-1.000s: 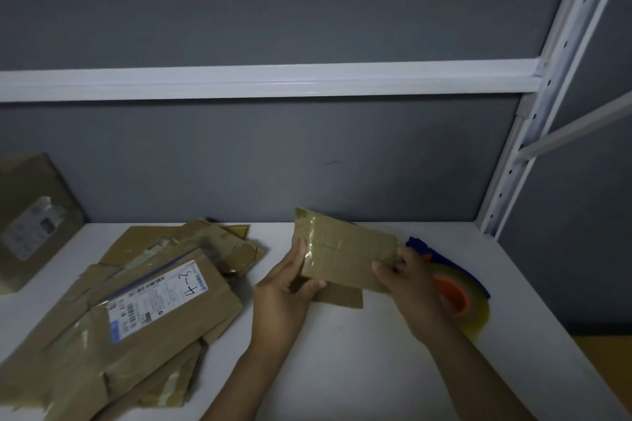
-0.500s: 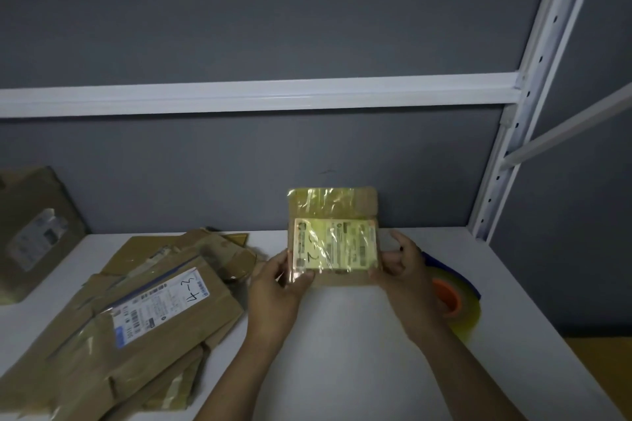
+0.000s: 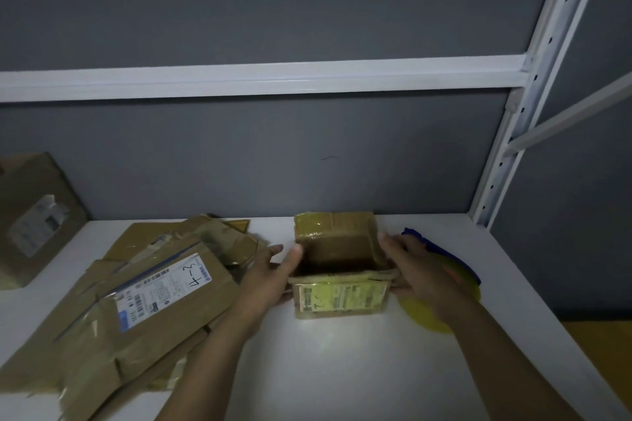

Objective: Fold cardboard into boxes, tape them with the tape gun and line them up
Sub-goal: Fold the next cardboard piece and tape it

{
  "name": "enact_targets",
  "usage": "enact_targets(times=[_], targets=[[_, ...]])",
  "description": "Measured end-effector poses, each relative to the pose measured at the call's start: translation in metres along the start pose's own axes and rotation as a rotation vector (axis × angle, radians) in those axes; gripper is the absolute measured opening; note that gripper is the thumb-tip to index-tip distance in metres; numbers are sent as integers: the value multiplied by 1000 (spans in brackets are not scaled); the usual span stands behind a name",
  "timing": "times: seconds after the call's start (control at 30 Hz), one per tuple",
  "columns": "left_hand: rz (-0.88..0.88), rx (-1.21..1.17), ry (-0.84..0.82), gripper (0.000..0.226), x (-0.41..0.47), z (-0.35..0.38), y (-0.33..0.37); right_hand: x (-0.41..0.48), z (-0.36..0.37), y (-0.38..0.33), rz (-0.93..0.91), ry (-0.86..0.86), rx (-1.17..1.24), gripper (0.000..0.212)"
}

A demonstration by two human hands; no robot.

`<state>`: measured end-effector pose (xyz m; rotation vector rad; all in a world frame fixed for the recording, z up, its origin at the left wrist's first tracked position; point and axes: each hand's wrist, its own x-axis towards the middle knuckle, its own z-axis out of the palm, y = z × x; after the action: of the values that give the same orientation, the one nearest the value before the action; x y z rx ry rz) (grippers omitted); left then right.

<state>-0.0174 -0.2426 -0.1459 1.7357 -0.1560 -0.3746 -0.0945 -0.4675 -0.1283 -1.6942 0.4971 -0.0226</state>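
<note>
Squaring up the small box [image 3: 342,297] looks like the step in hand. It stands opened out on the white surface [image 3: 342,369], just to the right of the stack of flattened cardboard [image 3: 154,301], with its mouth facing up and a yellowish label on its near wall. Both hands hold it. The left hand [image 3: 266,273], on the side nearest the stack, has its thumb at the rim of the left wall and its fingers along the outside. The right hand [image 3: 420,270] wraps the opposite wall, thumb over the rim. One flap [image 3: 328,225] on the far side stands up, shiny with old tape, and the near rim looks crumpled and soft. The board has evidently been used, so it will probably bend wherever it is pushed rather than along clean creases. To do this well, press the two walls evenly toward each other until the corners look true, and keep the base flat on the surface. Then fold the shorter flaps in first and bring the longer ones over them. Whether the underside is already sealed cannot be seen from here and is worth checking before closing the top. The tape gun [image 3: 441,248] lies on the far side of the box from the stack, partly hidden under the right hand. That hand can likely reach it while the left pins the seam shut. A larger box [image 3: 34,215] leans against the wall beyond the stack's left end.
</note>
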Motion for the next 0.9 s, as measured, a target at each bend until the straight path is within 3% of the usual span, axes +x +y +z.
enact_targets(times=[0.07,0.13,0.27,0.33,0.4,0.47,0.6,0.67,0.8,0.9], targets=[[11,217,-53,101,5,0,5,3,1,-7,12,-46,-172,92],[71,314,-71,90,11,4,3,5,3,-10,6,-40,-241,85],[150,181,-86,70,19,6,-12,0,-2,-8,-196,140,-247,46],[194,85,-125,76,14,6,-14,0,-7,-1,-364,175,-299,28],[257,-30,-219,91,9,1,-18,2,-16,7,-398,115,-284,20],[301,-91,-312,103,5,-7,-25,2,-30,15,-355,-37,-222,30],[279,-39,-405,112,-1,-13,-25,2,-46,18,-329,-334,-326,90],[251,-18,-346,111,-2,-6,-17,1,-40,15,-334,-287,-332,87],[299,-28,-165,82,-5,5,-13,0,-25,8,-382,-108,-318,64],[328,96,-46,82,-11,10,-17,5,-19,17,-394,-85,-195,63]])
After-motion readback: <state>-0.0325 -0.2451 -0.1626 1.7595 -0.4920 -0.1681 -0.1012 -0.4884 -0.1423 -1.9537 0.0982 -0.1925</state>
